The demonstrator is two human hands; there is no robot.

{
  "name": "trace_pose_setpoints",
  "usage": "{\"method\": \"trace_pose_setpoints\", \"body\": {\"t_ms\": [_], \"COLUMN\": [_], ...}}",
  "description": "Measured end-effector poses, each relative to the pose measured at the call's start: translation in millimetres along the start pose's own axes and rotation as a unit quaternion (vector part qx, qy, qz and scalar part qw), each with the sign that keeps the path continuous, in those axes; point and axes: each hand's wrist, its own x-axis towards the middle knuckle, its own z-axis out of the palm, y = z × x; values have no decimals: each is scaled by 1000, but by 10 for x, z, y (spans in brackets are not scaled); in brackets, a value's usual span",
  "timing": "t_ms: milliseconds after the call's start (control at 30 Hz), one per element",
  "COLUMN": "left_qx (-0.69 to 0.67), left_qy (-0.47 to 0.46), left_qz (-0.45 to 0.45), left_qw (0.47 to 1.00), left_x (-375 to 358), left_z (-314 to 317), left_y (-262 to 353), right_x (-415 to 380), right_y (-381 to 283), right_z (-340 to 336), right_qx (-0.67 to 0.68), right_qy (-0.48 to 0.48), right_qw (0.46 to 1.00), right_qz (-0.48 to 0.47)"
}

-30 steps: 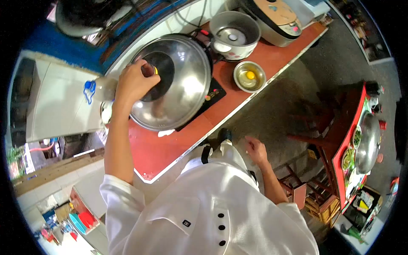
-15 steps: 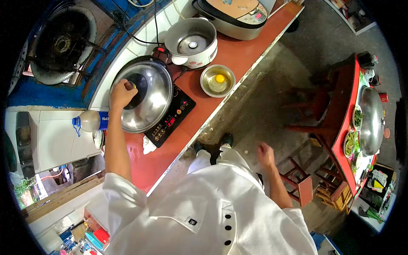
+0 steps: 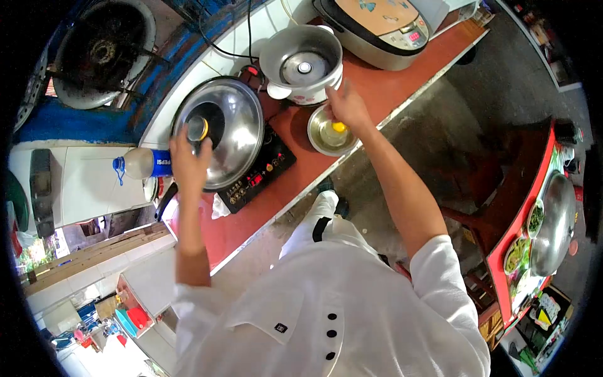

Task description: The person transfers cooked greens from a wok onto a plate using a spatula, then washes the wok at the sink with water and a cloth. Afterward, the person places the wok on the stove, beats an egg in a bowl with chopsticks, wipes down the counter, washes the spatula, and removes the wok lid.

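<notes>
A domed metal lid [image 3: 242,141] covers a pan on the black induction cooker [image 3: 276,162]. Just off the lid's knob [image 3: 198,128], my left hand [image 3: 190,157] has its fingers apart and holds nothing. My right hand [image 3: 347,112] reaches over the rim of a small metal bowl [image 3: 323,143] that holds a raw egg with a yellow yolk [image 3: 339,127]. The fingers of that hand are partly blurred, so their grip is unclear. Behind the bowl stands a white pot with a grey inside [image 3: 301,60].
A Pepsi bottle [image 3: 141,163] lies left of the pan, near a black handle [image 3: 165,202]. A rice cooker [image 3: 377,31] sits at the counter's far end. To the right, a red table [image 3: 496,254] bears dishes and a large metal lid [image 3: 556,223].
My left hand has let go of the lid's knob and opened. My right hand has moved from beside my body up to the metal bowl. The view has shifted slightly.
</notes>
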Motion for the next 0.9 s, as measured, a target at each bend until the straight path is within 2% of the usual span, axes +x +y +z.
{"method": "trace_pose_setpoints", "body": {"t_ms": [33, 67, 100, 133, 167, 200, 233, 300, 333, 367, 400, 467, 500, 567, 600, 667, 733, 800, 867, 900], "left_qx": [-80, -250, -294, -373, -352, -367, -367, -367, -411, -449, -449, -587, -589, -530, -563, -562, -558, -571, -537, -515], "left_qy": [-28, -115, -214, -276, -269, -287, -270, -253, -200, -148, -146, -149, -145, -155, -157, -156, -130, -104, -56, -48], "left_qz": [-30, -61, -56, -58, -27, -117, -132, -156, -124, -95, -100, -258, -256, -163, -188, -224, -230, -254, -283, -291], "left_qw": [996, 959, 930, 884, 896, 877, 880, 881, 881, 876, 876, 753, 753, 818, 790, 781, 787, 774, 793, 805], "left_x": [-228, -459, -673, -886, -1015, -1093, -1033, -843, -746, -670, -555, -230, -70, 114, 218, 355, 390, 343, 205, 65], "left_z": [100, 329, 397, 702, 931, 1131, 1168, 1333, 1557, 1693, 1732, 1805, 1874, 2016, 1958, 1984, 2050, 2105, 2069, 2049], "left_y": [78, 45, 236, 195, 243, 367, 577, 709, 666, 665, 766, 1033, 1079, 1162, 1307, 1427, 1466, 1469, 1516, 1497], "right_x": [145, 273, 443, 585, 742, 842, 990, 1005, 1024, 1061, 1088, 1187, 1233, 1264, 1264, 1295, 1423, 1426, 1192, 1057], "right_y": [-128, -205, -182, -134, -58, 49, 160, 117, -7, -19, -10, -48, -56, -51, -117, -86, 140, 300, 304, 365], "right_z": [-2, 9, 25, 40, 54, 53, 21, -51, -125, -182, -257, -348, -394, -473, -505, -551, -561, -665, -877, -1010], "right_qx": [67, 131, 72, 61, 29, 0, -70, -82, -52, -56, -59, -64, -74, -88, -83, -78, 17, 38, 66, 35], "right_qy": [3, 5, 8, 1, -10, -22, -37, -24, -34, -41, -53, -64, -69, -82, -83, -88, -85, -102, -186, -218], "right_qw": [997, 989, 992, 993, 997, 998, 995, 995, 993, 993, 993, 993, 991, 988, 990, 991, 995, 994, 980, 975], "right_qz": [37, 74, 104, 96, 74, 58, 63, 59, 97, 95, 92, 81, 89, 101, 79, 58, 40, 20, 7, 0]}}
